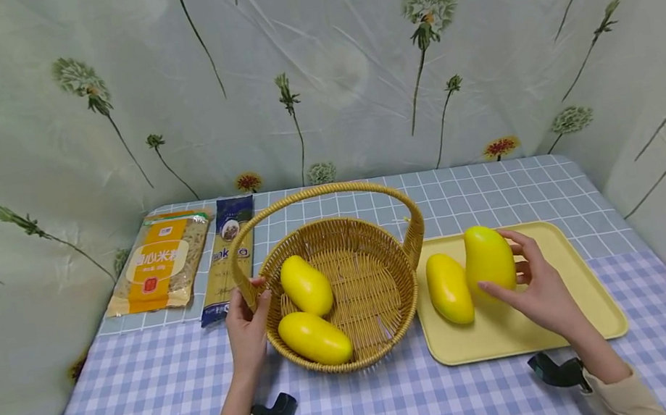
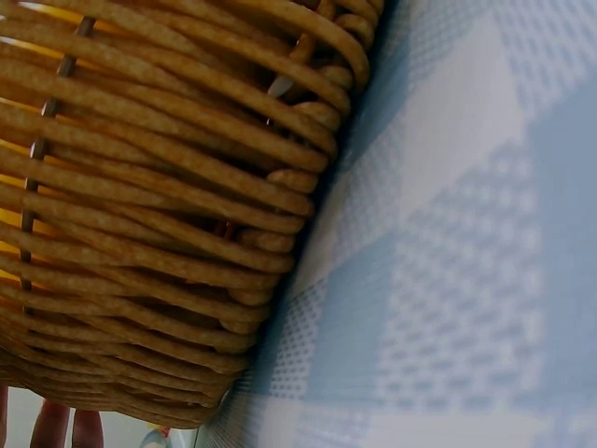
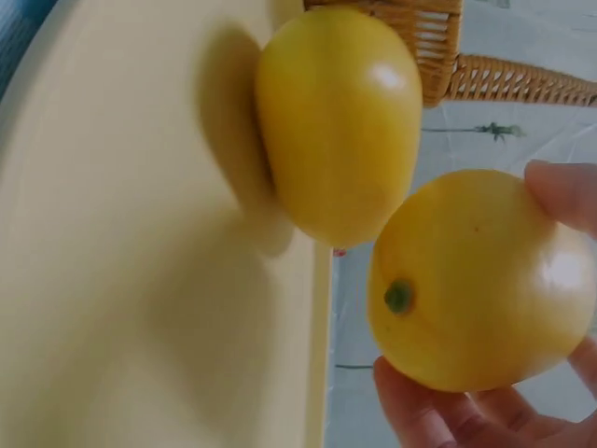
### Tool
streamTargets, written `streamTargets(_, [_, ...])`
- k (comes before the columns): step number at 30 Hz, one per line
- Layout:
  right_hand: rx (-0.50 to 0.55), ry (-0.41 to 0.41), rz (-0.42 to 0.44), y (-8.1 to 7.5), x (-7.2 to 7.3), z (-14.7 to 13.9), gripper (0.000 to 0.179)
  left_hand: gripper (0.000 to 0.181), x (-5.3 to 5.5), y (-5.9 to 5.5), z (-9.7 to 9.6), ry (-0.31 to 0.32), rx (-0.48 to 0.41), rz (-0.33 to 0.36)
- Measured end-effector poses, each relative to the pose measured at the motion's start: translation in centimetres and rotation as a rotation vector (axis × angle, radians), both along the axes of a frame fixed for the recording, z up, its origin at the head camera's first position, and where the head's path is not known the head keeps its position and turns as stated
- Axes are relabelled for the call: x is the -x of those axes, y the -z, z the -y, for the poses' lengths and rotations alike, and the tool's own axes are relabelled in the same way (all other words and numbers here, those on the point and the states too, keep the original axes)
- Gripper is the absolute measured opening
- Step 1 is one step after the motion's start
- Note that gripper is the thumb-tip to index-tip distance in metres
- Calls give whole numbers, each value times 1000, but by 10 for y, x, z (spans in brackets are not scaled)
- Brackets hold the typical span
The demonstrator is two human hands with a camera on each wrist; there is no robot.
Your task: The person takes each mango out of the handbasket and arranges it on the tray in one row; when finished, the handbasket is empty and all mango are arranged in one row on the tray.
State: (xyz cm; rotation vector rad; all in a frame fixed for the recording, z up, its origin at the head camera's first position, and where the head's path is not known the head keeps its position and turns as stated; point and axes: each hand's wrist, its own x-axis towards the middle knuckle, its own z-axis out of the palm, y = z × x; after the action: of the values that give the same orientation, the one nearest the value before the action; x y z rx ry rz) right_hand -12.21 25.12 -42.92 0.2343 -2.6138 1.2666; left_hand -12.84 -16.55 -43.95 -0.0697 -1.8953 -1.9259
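Note:
A yellow mango is in my right hand, thumb on its near side and fingers behind it. In the right wrist view the held mango hangs above the tray, its green stem end facing the camera. Another mango lies on the left part of the pale yellow tray. My left hand grips the left side of the wicker basket where the handle meets the rim. Inside the basket, on its left, lie an upper mango and a lower mango.
An orange and clear food bag lies at the back left. Beside it is a blue and gold packet, partly behind the basket handle. The handle arches high over the basket. A flowered curtain hangs behind the checked tablecloth.

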Motion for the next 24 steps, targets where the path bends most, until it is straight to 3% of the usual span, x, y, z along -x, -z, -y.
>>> streamTargets(13, [-93, 56, 175, 2, 5, -5, 81, 26, -1, 0, 0, -4, 7, 4])
streamTargets(24, [-103, 66, 301, 3, 7, -11, 83, 27, -1, -2, -1, -2, 6, 13])
